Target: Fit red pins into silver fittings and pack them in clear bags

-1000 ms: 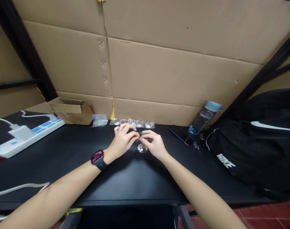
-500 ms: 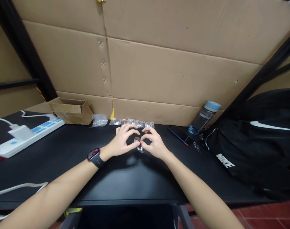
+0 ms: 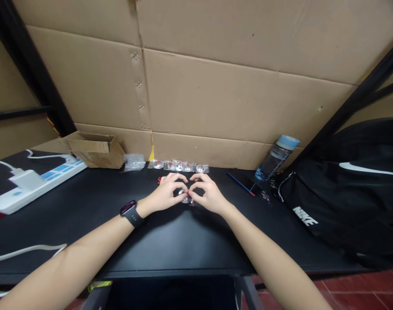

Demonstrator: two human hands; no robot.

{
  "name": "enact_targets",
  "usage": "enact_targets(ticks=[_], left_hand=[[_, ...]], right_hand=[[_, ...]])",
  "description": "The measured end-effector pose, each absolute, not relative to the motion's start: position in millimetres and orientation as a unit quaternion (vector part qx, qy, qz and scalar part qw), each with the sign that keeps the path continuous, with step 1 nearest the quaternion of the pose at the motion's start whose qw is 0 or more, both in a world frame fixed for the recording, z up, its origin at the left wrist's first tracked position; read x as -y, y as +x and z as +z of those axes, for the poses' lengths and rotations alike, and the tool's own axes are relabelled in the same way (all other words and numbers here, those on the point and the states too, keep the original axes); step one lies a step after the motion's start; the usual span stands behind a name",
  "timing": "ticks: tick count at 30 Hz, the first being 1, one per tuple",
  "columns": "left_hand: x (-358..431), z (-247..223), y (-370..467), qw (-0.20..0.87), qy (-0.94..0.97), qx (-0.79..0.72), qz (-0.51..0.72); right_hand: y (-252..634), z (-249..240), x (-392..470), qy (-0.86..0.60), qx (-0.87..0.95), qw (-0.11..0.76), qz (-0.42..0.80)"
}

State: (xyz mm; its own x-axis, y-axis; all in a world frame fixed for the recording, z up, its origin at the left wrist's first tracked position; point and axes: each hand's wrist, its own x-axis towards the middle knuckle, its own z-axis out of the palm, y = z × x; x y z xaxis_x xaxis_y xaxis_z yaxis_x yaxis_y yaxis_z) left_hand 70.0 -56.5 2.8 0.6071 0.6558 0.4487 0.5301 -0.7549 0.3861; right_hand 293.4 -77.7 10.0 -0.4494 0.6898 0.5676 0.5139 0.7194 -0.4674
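Note:
Over the middle of the black table, my left hand point(image 3: 168, 192) and my right hand point(image 3: 209, 194) face each other with thumbs and forefingers pinched. Their fingertips meet at a small silver disc point(image 3: 185, 198) with a bit of red at its top. Another shiny clear piece point(image 3: 191, 202) shows just below the right fingertips; whether it belongs to the disc I cannot tell. Small red pieces point(image 3: 159, 181) peek out behind my left hand. Beyond the hands lies a row of clear packets point(image 3: 179, 165), holding round silver things with red parts.
An open cardboard box point(image 3: 101, 150), a clear plastic bag point(image 3: 134, 162) and a white power strip point(image 3: 38, 189) are on the left. On the right are a blue-capped bottle point(image 3: 273, 161), a pen point(image 3: 241, 184), a dark phone-like slab, keyrings point(image 3: 266, 198) and a black bag point(image 3: 341, 206).
My fingertips have come closer together around the silver disc, covering more of it. The red pieces behind my left hand now show.

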Motion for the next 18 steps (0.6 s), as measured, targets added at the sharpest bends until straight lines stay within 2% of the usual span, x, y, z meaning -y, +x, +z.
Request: enact_targets(ticks=[6,10,14,18], left_hand=[[49.7,6.1,55.6,0.097,0.919,-0.324,0.201],[31.4,8.2,36.6,0.091,0.917,-0.342,0.183],[3.1,15.0,-7.3,-0.028,0.850,-0.477,0.220],[-14.8,16.9,-60.3,-0.125,0.763,-0.604,0.195]], right_hand=[[308.8,8.5,70.9,-0.374,0.864,0.320,0.109],[315.0,4.4,66.3,-0.383,0.866,0.303,0.107],[316.2,4.0,64.9,-0.380,0.868,0.300,0.111],[316.9,4.8,64.1,-0.383,0.867,0.297,0.114]])
